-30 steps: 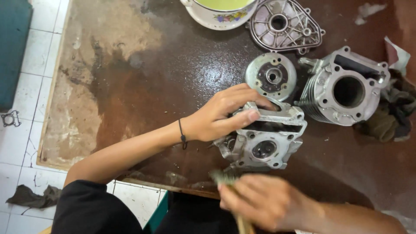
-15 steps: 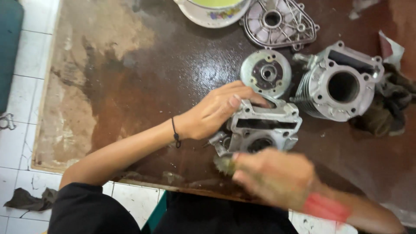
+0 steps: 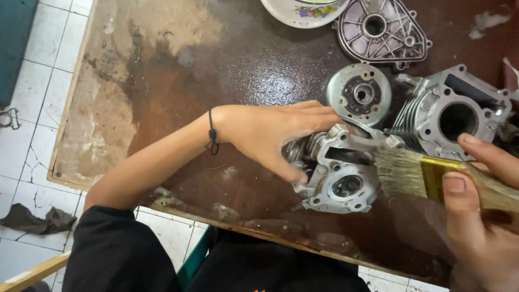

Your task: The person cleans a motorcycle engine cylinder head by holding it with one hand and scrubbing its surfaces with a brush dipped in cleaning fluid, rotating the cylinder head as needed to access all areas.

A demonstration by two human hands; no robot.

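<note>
I held the cylinder head (image 3: 338, 176) near the front edge of the table (image 3: 162, 81), my left hand (image 3: 270, 135) clamped over its left side and top. The paintbrush (image 3: 432, 178) lay to its right, long axis running left to right, bristles touching the head's right face. My right hand (image 3: 481, 216) was closed on the brush handle. The cylinder block (image 3: 448, 116) and the round flywheel (image 3: 359, 94) sat just behind.
</note>
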